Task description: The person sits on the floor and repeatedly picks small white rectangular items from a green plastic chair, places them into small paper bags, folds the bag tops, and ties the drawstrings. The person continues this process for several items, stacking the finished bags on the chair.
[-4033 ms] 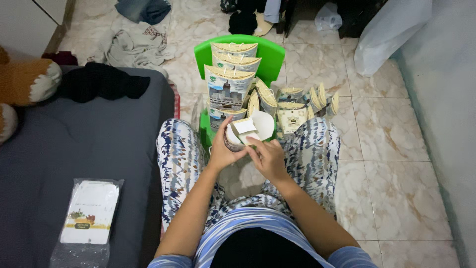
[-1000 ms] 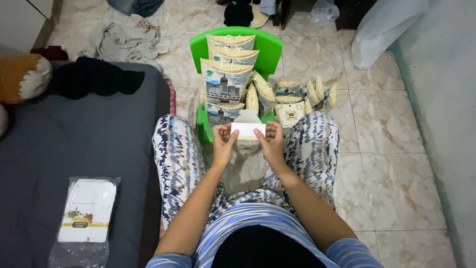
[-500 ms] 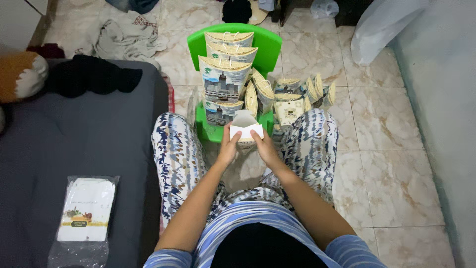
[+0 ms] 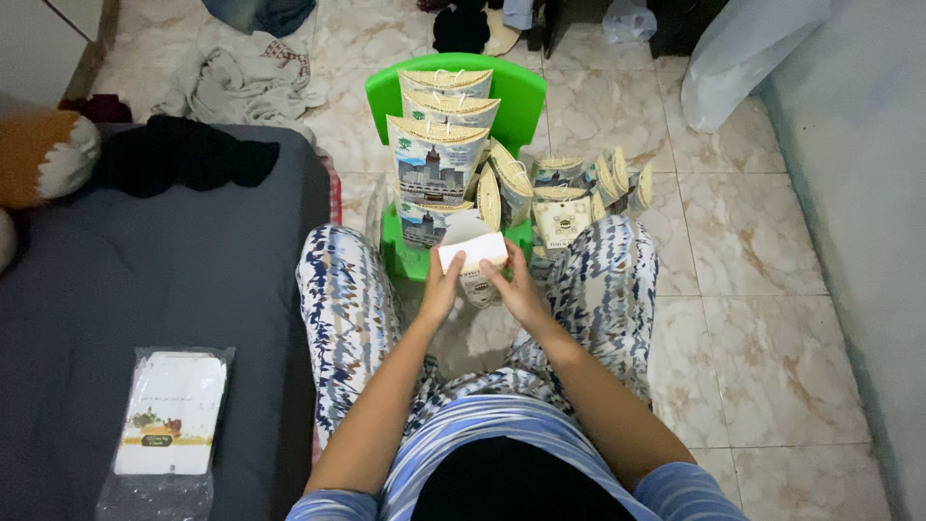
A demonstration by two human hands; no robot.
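Observation:
Both my hands hold a small white paper box [image 4: 473,253] between my knees, its top flap folded over. My left hand [image 4: 440,287] grips its left side and my right hand [image 4: 514,287] its right side, fingertips on the flap. Just beyond the box a green plastic chair [image 4: 521,96] carries several finished pillow-shaped gift boxes [image 4: 436,164] printed with a city picture and fitted with string handles. More small boxes of the same kind [image 4: 588,188] stand on the floor to the chair's right.
A dark grey mattress [image 4: 145,280] lies on my left with a clear plastic pack of flat white cards [image 4: 172,413] and a black cloth [image 4: 183,152] on it. Clothes [image 4: 246,82] lie on the tiled floor; a white plastic bag [image 4: 748,53] leans against the right wall.
The open box has had its top flap pressed down: it stood up earlier and now lies folded over the top. My hands stayed in place between my knees.

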